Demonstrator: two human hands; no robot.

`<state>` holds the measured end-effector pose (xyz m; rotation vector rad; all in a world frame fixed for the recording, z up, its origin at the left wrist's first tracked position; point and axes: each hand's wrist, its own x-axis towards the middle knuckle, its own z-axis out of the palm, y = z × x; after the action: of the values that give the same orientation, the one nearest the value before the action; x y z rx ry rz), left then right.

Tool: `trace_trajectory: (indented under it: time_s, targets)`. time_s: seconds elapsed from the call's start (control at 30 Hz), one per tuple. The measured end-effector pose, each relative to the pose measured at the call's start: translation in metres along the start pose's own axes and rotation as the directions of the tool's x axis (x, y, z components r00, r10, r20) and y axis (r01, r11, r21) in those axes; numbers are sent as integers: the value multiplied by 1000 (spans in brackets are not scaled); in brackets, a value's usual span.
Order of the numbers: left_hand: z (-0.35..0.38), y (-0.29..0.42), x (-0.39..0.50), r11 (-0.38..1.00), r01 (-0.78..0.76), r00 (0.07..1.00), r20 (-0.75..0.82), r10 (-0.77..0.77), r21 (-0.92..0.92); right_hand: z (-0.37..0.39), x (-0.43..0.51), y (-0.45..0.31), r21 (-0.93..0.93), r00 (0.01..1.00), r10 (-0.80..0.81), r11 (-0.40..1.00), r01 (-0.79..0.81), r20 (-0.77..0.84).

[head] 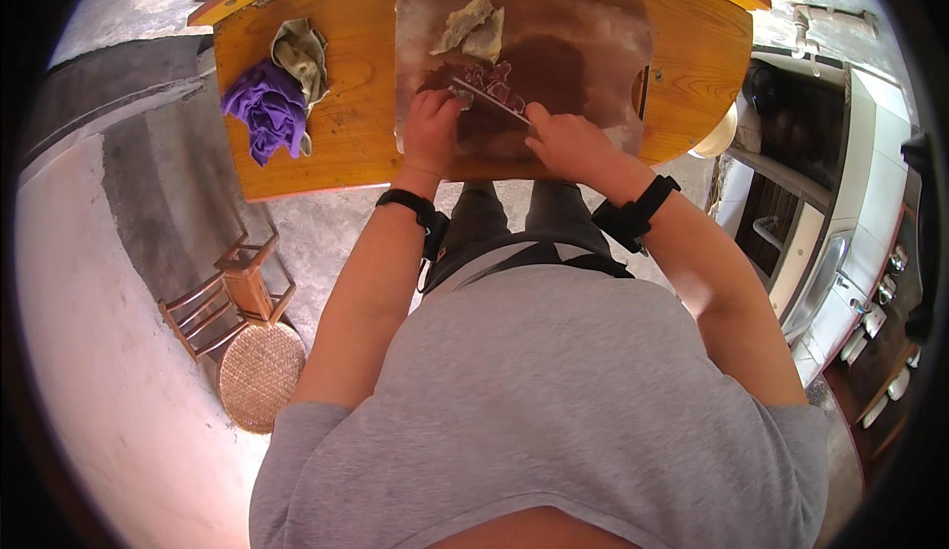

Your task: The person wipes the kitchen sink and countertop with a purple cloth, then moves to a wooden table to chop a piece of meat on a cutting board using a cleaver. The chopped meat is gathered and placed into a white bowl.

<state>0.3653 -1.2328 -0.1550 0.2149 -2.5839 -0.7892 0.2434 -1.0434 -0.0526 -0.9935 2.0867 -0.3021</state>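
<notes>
A knife (493,101) is gripped by my right hand (569,143), its thin blade reaching left over a brown cutting board (619,37). Dark red pieces of what looks like meat (498,83) lie along the far side of the blade. My left hand (431,132) rests at the board's left part, fingers closed on a small greyish piece (465,97) beside the blade's tip; what that piece is, I cannot tell. Farther back on the board sit crumpled, pale yellowish pieces (474,29), perhaps rind or skin.
On the wooden table (356,126), a purple cloth (267,112) and a tan cloth (300,56) lie bunched at left. Wooden stools or chairs (248,289) and a round woven seat (261,377) stand on the floor at left. A tiled counter with a sink (819,282) runs along the right.
</notes>
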Motion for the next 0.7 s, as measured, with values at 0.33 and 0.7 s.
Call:
trace_trajectory:
  time_s: [0.33,0.7]
  targets:
    - [3,-5,0,999,-23,999,-24,23,28,7,26,-15,30,997,-76,997,76,5]
    - [2,-3,-3,1000,16,999,-31,-16,-8,12,12,10,11,999,-28,1000,28,18]
